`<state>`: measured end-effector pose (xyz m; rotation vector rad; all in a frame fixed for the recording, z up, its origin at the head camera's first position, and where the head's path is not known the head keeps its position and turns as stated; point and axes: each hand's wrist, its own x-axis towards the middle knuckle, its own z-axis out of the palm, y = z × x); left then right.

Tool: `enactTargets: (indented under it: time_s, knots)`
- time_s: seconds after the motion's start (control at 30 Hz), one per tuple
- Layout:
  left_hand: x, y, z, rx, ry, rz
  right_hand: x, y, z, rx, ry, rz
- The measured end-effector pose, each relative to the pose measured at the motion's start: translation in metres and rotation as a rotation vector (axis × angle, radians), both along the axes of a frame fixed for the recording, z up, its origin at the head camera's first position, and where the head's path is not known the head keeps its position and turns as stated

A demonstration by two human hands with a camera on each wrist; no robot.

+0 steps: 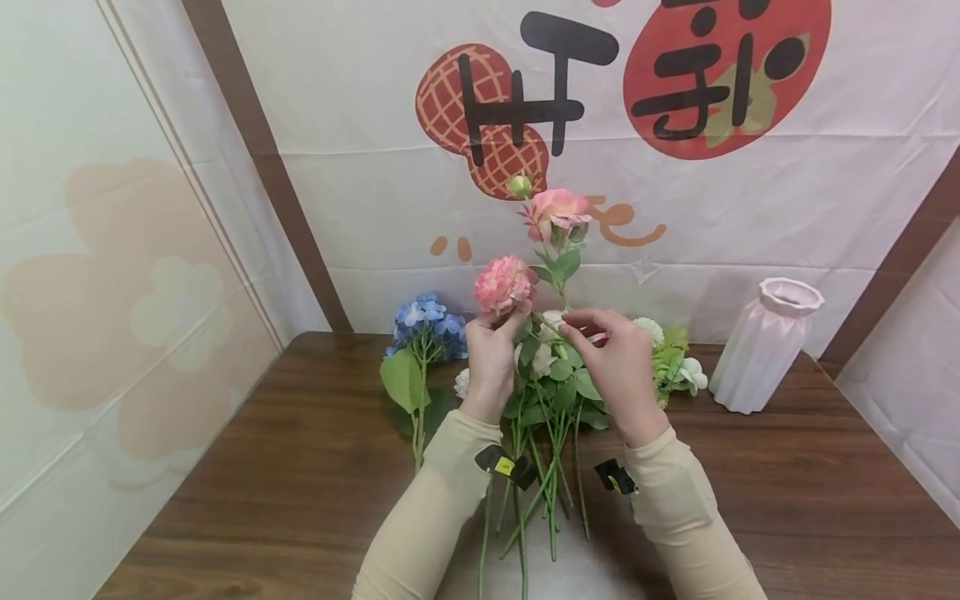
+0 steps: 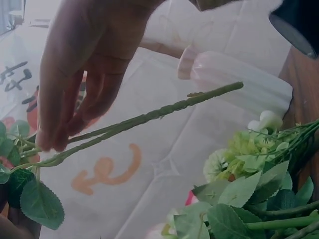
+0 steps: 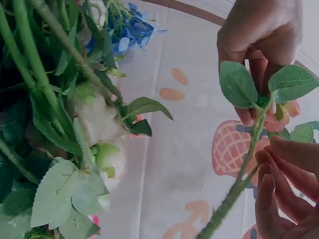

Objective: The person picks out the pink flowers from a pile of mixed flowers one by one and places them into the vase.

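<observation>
A branched pink flower stem (image 2: 164,110) is held up between both hands, with one full pink bloom (image 1: 504,285), a more open bloom (image 1: 558,212) and a green bud (image 1: 519,185). Just under the nearer bloom, my left hand (image 1: 491,360) pinches its stalk; leaves partly cover those fingers in the right wrist view. My right hand (image 1: 628,371) pinches the stem between thumb and fingertips near the fork. The stem's cut end points away from the fingers in the left wrist view. Below the hands lie white flowers (image 3: 97,117) with green leaves and several long stems (image 1: 553,492).
A blue hydrangea (image 1: 427,325) lies to the left on the brown wooden table (image 1: 247,467). At the right stands a pale pink ribbed vase (image 1: 765,350), beside light green and white flowers (image 1: 678,367). A printed cloth wall (image 1: 360,208) rises directly behind the table.
</observation>
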<state>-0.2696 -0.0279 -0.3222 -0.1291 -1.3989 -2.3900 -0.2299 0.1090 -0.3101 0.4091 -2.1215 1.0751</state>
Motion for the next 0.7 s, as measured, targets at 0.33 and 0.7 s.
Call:
enactTargets:
  time_s: [0.33, 0.7]
  knots:
    - [0.001, 0.005, -0.002, -0.010, 0.015, -0.018, -0.003, -0.002, -0.004, 0.102, 0.046, -0.048]
    - [0.004, 0.013, -0.007, -0.026, 0.022, -0.035, 0.004, -0.003, -0.004, 0.259, 0.033, -0.206]
